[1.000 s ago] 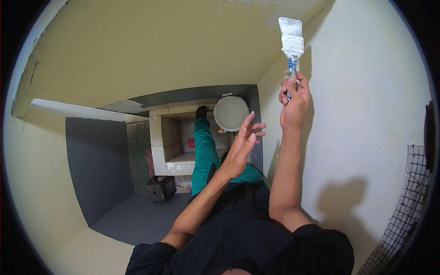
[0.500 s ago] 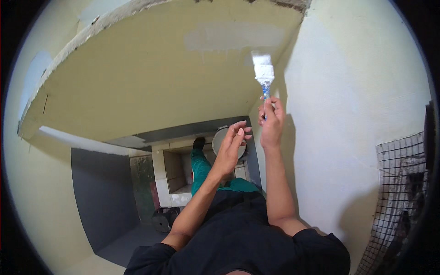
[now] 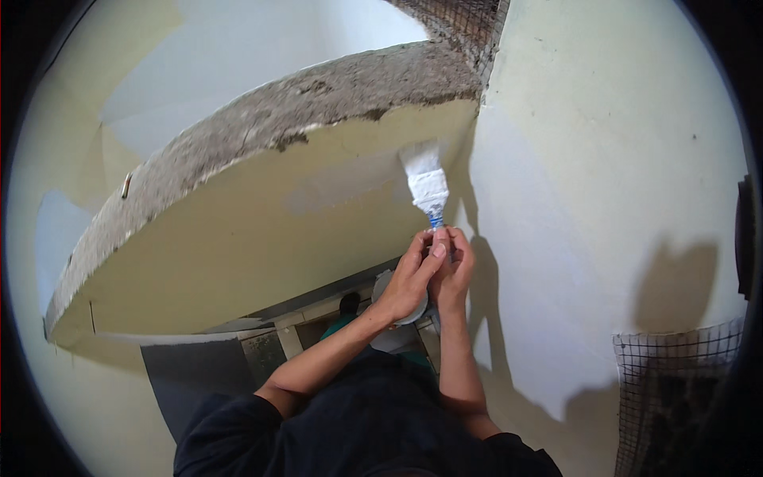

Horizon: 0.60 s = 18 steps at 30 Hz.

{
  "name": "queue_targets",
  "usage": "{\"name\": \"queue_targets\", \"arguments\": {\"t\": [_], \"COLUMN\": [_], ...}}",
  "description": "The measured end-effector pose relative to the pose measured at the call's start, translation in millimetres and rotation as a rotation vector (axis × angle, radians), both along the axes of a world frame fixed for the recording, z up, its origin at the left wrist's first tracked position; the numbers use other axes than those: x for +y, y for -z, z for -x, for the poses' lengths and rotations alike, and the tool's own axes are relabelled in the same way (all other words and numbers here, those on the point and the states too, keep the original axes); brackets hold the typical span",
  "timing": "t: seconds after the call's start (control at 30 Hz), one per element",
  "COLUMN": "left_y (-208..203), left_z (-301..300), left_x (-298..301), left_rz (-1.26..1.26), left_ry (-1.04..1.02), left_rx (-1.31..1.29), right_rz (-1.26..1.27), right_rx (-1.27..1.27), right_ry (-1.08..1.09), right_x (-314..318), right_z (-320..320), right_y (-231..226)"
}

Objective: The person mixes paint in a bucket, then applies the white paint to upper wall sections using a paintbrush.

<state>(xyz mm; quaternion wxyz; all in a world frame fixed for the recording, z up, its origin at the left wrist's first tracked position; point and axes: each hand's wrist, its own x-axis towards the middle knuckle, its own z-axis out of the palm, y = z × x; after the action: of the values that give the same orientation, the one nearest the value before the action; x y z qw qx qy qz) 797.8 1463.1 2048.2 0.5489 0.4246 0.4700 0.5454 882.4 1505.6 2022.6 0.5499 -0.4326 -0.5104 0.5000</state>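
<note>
Paintbrush (image 3: 428, 187), its handle (image 3: 435, 219) clasped in the right hand (image 3: 455, 278); whether the left hand (image 3: 408, 288) grips too, we cannot tell. The bristles (image 3: 420, 159) lie before the yellow panel (image 3: 230, 238), near a pale patch (image 3: 342, 183). We judge the step to be painting; the next move calls for a steady, even stroke

The paintbrush (image 3: 429, 188) stands in the right fingers (image 3: 460, 243), left of a wall (image 3: 556, 230), the bucket (image 3: 412, 316) partly behind the left hand (image 3: 404, 288).

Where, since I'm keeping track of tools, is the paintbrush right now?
In the head view, the paintbrush is above and right of centre, in the person's right grip, the left grip beside it, bristles toward the yellow wall.
</note>
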Motion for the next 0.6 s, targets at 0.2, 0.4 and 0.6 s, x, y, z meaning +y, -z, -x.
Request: {"name": "queue_targets", "arguments": {"t": [0.2,0.4,0.6], "left_y": [22,23,-25], "left_z": [16,-22,-50], "left_x": [29,-39,-66], "left_rz": [0.116,0.073,-0.097], "left_ry": [-0.014,-0.028,-0.041], "left_rx": [-0.011,-0.006,0.124], "right_rz": [0.146,0.146,0.079], "right_rx": [-0.002,0.014,0.069], "right_ry": [0.015,-0.004,-0.001], "right_x": [18,-54,-77], "right_z": [23,-17,-42], "right_y": [17,3,-41]}}
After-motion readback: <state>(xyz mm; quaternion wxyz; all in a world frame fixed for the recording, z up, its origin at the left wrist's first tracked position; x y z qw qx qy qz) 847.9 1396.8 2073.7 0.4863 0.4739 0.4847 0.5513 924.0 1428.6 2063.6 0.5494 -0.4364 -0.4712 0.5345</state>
